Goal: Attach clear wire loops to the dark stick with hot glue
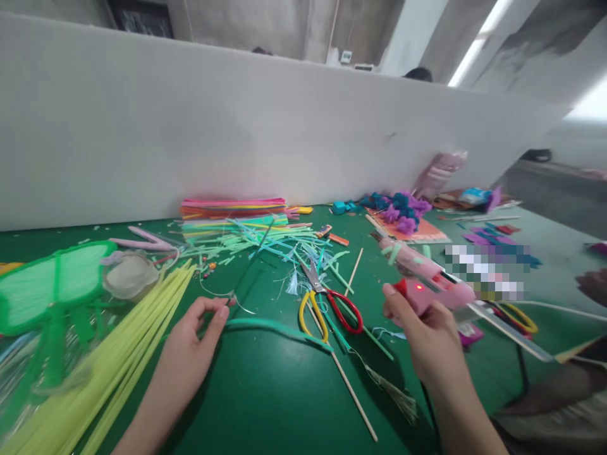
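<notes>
My left hand (202,328) is closed in a pinch on a thin dark wire (253,259), which slants up and away over the table. A teal fuzzy strip (275,328) runs right from beside this hand; whether the fingers also hold it I cannot tell. My right hand (434,335) is wrapped around a pink glue gun (436,287) with a red light lit, its nozzle pointing up and left. Between my hands lie open scissors (317,285) with one yellow and one red handle, over thin wooden sticks (353,395) and a pale tassel (391,392).
Yellow-green strips (128,354) and a green framed piece (57,284) lie left. Bundled coloured strips (232,208) and cut teal scraps are at the back, before a white partition (237,126). Purple and blue fuzzy pieces (401,208) lie back right. Another person's hand (592,284) shows far right.
</notes>
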Tool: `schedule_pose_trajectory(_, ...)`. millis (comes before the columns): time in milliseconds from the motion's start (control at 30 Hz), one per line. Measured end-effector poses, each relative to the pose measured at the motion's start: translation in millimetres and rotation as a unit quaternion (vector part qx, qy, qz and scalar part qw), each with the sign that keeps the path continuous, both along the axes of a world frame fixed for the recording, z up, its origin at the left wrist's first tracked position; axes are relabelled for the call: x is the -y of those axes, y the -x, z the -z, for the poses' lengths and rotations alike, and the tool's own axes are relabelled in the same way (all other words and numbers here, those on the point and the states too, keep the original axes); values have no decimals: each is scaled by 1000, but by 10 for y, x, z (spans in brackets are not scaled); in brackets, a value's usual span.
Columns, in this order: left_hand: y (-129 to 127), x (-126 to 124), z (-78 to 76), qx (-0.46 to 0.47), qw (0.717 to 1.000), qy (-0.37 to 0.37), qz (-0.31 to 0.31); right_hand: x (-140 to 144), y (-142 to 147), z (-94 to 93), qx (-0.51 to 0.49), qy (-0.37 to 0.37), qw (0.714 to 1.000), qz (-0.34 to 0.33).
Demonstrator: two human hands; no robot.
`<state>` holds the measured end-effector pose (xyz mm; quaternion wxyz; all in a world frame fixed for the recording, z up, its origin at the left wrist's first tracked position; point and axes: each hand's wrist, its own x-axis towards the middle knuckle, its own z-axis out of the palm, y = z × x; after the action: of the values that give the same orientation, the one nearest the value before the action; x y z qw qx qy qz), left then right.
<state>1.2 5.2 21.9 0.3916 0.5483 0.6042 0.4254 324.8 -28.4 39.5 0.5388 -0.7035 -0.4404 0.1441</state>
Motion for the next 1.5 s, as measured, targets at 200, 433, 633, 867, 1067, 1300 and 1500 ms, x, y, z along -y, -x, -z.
schedule_pose_trajectory(200, 24, 90, -86, 44, 998, 32, 9, 84, 388, -182, -1, 10, 997, -78)
schedule_pose_trajectory(433, -110, 203, -32, 149, 985, 71, -54, -19, 1004, -123, 99, -78, 960, -249)
schedule_pose_trajectory(633, -144, 259, -22, 195, 975, 89, -59, -10, 1191, -1, 155, -38, 962, -224)
schedule_pose_trajectory(867, -196, 256, -9, 200, 973, 86, -72, -1, 1232, 54, 180, -45, 967, -173)
schedule_pose_trajectory(1067, -207, 267, -36, 185, 977, 86, -66, -21, 1256, 40, 215, -34, 963, -161)
schedule_pose_trajectory(1300, -214, 291, -64, 169, 981, 79, -62, -13, 1249, 39, 231, -29, 960, -155)
schedule_pose_trajectory(1500, -224, 279, -72, 169, 980, 78, -65, -22, 1255, 35, 224, -33, 961, -157)
